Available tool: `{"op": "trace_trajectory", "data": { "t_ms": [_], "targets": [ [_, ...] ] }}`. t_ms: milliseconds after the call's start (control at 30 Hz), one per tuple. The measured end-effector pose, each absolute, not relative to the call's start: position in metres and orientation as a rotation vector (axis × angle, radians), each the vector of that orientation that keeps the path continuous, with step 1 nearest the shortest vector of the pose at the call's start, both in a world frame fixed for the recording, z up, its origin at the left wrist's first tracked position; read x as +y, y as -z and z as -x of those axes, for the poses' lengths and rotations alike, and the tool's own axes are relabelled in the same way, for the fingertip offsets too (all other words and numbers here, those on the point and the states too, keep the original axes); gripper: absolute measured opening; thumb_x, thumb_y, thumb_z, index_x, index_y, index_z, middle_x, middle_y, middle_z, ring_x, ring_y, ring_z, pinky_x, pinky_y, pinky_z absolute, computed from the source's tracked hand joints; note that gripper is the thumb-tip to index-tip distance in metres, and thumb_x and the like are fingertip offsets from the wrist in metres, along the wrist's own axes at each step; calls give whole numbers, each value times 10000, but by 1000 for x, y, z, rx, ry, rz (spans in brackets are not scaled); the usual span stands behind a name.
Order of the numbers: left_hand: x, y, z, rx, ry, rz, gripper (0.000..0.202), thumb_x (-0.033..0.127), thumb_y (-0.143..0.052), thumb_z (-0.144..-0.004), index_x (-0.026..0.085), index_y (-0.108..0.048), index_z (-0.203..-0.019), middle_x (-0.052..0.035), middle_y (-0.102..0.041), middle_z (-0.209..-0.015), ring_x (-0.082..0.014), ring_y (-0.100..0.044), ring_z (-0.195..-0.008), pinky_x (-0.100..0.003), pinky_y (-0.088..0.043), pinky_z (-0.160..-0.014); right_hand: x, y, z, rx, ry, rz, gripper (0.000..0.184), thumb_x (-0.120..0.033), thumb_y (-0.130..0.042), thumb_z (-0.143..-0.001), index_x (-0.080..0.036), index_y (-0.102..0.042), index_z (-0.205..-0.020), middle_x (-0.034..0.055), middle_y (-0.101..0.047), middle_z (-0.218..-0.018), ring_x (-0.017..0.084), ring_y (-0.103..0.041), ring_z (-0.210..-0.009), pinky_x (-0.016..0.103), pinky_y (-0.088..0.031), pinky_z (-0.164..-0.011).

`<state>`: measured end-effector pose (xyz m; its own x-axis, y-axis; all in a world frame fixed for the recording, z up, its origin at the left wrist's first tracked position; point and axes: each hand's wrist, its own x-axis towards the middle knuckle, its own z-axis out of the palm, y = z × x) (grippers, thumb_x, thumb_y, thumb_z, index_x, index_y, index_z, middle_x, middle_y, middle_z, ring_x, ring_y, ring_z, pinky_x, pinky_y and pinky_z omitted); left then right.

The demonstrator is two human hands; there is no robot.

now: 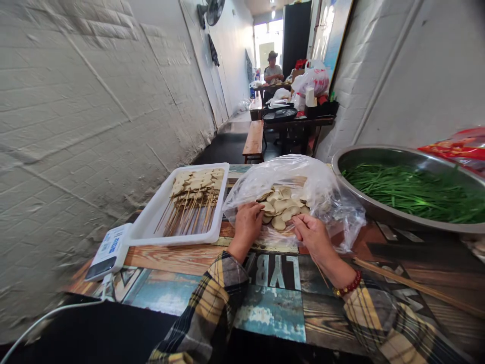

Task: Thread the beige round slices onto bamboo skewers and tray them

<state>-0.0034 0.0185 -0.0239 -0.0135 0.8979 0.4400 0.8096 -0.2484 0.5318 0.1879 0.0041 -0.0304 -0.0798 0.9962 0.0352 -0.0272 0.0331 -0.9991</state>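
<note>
Left hand point(248, 221) lies at the mouth of a clear plastic bag point(326, 194), fingers curled onto the heap of pale flat slices point(281, 206) inside. Its fingertips are lost behind the crumpled film, so I cannot tell whether it grips a slice or only touches the heap. Right hand point(311, 233), just to the right, is pinched shut on a thin wooden stick point(322, 276); the stick runs back under the wrist, and its tip is hidden by the fingers.

The bag sits mid-surface point(273, 308), between a white tray point(151, 222) on the left and a steel bowl point(379, 215) on the right. The tray holds rows of slices already on sticks. The bowl holds long greens point(413, 192) and is cut off at the right edge, as is a red packet point(460, 144) behind it. More loose sticks point(417, 288) lie near right. A white device point(108, 253) with a cable sits near left, its screen too small to read. Far back, a person point(273, 68) sits at another table, blurred.
</note>
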Motion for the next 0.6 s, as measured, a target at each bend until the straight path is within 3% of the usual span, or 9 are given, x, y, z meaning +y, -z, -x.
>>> {"op": "trace_trajectory", "data": {
  "t_ms": [267, 600],
  "targets": [
    [27, 22, 1, 1821, -981, -2206, 179, 164, -571, -832, 212, -740, -802, -84, -721, -907, -229, -631, -885, -349, -400, -864, 5, 29, -186, -1250, -1290, 1087, 374, -534, -605, -752, -161, -607, -728, -79, -409, -401, 79, -322, -368, 220, -188, -385],
    [34, 26, 3, 1950, -951, -2017, 192, 145, -530, -835, 172, -719, -813, -90, -721, -824, -227, -633, -814, -330, -410, -783, 4, 33, -186, -1250, -1298, 1082, 352, -507, -615, -770, -158, -613, -725, -82, -411, -400, 77, -314, -371, 222, -189, -397]
  ]
}}
